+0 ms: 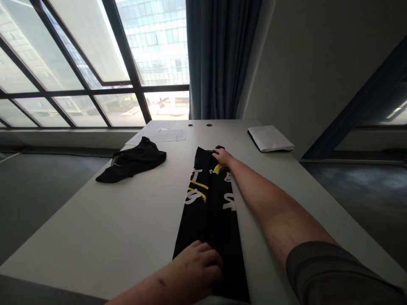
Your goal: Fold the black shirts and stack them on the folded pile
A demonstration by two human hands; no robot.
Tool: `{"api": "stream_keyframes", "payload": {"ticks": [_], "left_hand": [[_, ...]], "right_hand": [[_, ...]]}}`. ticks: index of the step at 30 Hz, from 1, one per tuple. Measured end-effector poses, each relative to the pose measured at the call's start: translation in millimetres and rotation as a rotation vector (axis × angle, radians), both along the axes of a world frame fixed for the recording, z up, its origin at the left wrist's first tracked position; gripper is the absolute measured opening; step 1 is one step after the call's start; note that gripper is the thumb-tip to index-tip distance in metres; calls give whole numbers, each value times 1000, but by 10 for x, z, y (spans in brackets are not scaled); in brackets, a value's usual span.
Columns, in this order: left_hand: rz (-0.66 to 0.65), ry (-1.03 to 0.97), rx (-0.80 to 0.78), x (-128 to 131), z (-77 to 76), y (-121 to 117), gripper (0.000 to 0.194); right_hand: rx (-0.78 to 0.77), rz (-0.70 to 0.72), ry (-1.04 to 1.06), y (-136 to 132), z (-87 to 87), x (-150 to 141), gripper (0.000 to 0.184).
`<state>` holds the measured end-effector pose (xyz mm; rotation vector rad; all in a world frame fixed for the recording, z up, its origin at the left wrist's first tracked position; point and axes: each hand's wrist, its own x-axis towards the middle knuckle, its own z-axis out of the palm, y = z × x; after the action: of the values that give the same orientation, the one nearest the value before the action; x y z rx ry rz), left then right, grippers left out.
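Blk printed garment (208,220), folded into a long strip, lay on the white table (104,224), long axis running near-to-far, right of a loose blk cloth (130,161). L hand (199,264) was at the strip's near end, fingers curled down on the fabric, grip unclear. R hand (222,156) was at the far end, fingers bent over the edge, can't tell if pinching; R arm (270,203) ran along the strip's right side.

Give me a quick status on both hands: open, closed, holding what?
Left hand: curled on the black printed garment; grip cannot be told.
Right hand: closed, apparently pinching the garment's far end.
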<state>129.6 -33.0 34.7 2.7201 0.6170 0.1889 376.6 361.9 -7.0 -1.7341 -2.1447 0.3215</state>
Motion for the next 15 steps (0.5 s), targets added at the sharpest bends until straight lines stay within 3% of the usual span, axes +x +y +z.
{"api": "stream_keyframes", "payload": {"ticks": [3,6,8,11,15], "left_hand": [[98,-20,-62,-264,-86,-81,31],[112,-50,-75,-404,-161,-116,46],[90,-73,-50,-422,-196,-108,40],[68,-78,30,-356,-230,-68,20],[48,-26,174,-221,-275,-20,14]], "right_hand": [[-34,1,-36,-116,-262,-230,57],[-16,-19,-69,-214,-429,-323,58],[29,-30,-74,-265,-430,-331,57],[224,10,-8,-448,-327,-286,52],[447,143,162,-1175,-216,-129,41]]}}
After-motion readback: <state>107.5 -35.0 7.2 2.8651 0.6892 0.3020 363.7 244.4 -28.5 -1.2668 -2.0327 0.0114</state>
